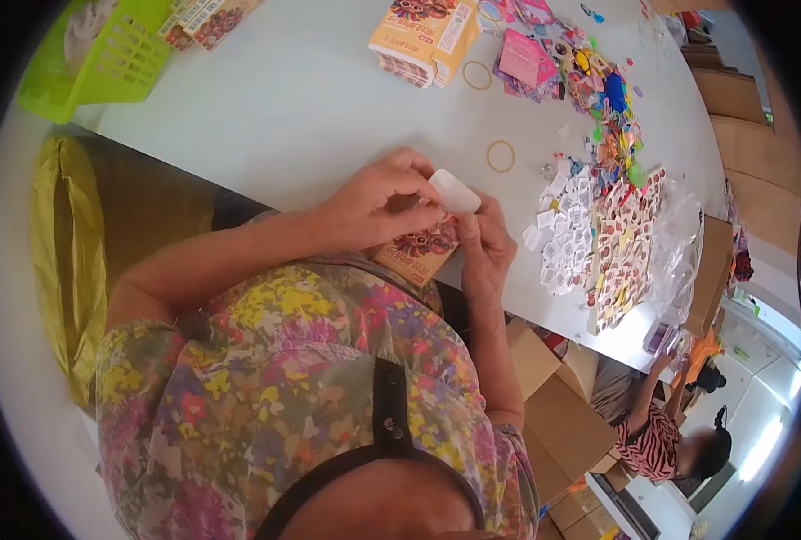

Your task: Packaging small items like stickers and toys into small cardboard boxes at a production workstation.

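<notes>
A small orange printed paper box is held between my hands at the table's near edge, close to my body. Its white flap stands up at the top end. My left hand is closed, with thumb and fingertips pinched at the box's top edge beside the flap. My right hand grips the box from the right side, its thumb pressed near the base of the flap. Whether anything small is between my left fingertips is hidden.
Beyond my hands stand stacked orange boxes, with a rubber band nearer. Colourful trinkets, white packets and printed pieces lie right. A green basket sits far left. Cardboard boxes and a co-worker are lower right.
</notes>
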`<state>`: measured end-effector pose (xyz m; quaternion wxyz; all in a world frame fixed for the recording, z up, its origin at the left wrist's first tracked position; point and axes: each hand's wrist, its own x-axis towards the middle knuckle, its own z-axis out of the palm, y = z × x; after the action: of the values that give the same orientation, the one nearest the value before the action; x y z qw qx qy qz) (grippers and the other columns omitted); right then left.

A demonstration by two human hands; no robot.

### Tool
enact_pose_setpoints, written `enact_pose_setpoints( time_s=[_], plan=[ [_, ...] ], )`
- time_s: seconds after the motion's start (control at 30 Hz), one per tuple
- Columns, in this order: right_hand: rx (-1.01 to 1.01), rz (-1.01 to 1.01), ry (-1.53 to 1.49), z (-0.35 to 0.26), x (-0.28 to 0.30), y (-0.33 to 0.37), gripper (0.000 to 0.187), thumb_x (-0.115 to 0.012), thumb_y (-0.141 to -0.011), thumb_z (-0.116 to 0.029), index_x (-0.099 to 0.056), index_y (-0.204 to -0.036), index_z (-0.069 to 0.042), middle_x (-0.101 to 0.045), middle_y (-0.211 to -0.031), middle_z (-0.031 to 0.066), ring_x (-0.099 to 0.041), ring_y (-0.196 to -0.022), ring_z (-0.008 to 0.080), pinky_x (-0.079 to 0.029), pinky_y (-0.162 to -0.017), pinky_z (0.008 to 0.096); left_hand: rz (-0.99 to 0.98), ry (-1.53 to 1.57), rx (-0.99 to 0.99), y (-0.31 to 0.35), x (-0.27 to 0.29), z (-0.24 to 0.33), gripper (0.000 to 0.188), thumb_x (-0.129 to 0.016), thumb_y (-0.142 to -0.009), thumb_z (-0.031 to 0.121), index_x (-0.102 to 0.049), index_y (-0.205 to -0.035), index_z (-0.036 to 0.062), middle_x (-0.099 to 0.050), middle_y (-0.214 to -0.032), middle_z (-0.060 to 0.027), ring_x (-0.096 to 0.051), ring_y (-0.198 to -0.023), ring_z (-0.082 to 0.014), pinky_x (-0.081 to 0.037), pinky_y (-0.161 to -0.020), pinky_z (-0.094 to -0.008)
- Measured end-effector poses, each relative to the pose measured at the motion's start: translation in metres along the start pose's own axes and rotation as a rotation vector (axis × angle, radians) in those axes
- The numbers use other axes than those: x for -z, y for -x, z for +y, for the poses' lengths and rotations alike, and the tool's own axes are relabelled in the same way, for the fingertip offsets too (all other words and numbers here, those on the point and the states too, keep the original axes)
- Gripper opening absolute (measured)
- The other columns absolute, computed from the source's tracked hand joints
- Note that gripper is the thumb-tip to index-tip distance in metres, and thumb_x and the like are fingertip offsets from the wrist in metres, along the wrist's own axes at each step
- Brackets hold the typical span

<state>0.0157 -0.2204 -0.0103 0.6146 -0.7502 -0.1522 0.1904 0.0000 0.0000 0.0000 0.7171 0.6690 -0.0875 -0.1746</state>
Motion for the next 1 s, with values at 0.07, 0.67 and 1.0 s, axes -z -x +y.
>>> enact_pose_setpoints(
  time_s=[0.07,0.67,1.0],
  plan=[
    [0.189,0.206,0.167,-0.015,-0.012,-0.002,0.019,-0.066,-0.091,-0.014,-0.071,-0.105,-0.003,-0.055,-0.124,0.0125,-0.056,-0.099,0.0182,-0.050,-0.088,0.0318,0.123,-0.239,-0.169,-0.005,0.001,-0.004,0.010,-0.067,-0.087,0.008,-0.066,-0.095,0.0019,-0.050,-0.117,-0.0112,-0.052,-0.109,-0.0235,-0.044,-0.091,-0.0324],
    [-0.070,0.056,0.074,-0.041,0.015,-0.008,0.012,-0.068,-0.084,0.004,-0.069,-0.097,0.005,-0.068,-0.097,0.0071,-0.063,-0.085,0.0093,-0.052,-0.073,0.0221,0.081,0.134,-0.051,-0.017,0.003,0.008,0.007,-0.074,-0.084,0.005,-0.068,-0.084,0.0015,-0.064,-0.084,-0.0013,-0.061,-0.078,-0.0058,-0.051,-0.068,-0.0209],
    [-0.337,-0.056,0.015,-0.050,0.022,-0.022,0.014,-0.068,-0.084,0.000,-0.072,-0.097,0.002,-0.069,-0.080,0.0026,-0.063,-0.077,0.0077,-0.052,-0.069,0.0226,0.122,0.229,0.137,-0.021,0.007,0.012,0.009,-0.074,-0.080,0.006,-0.069,-0.082,-0.0008,-0.067,-0.076,-0.0035,-0.062,-0.071,-0.0071,-0.051,-0.065,-0.0216]
  ],
)
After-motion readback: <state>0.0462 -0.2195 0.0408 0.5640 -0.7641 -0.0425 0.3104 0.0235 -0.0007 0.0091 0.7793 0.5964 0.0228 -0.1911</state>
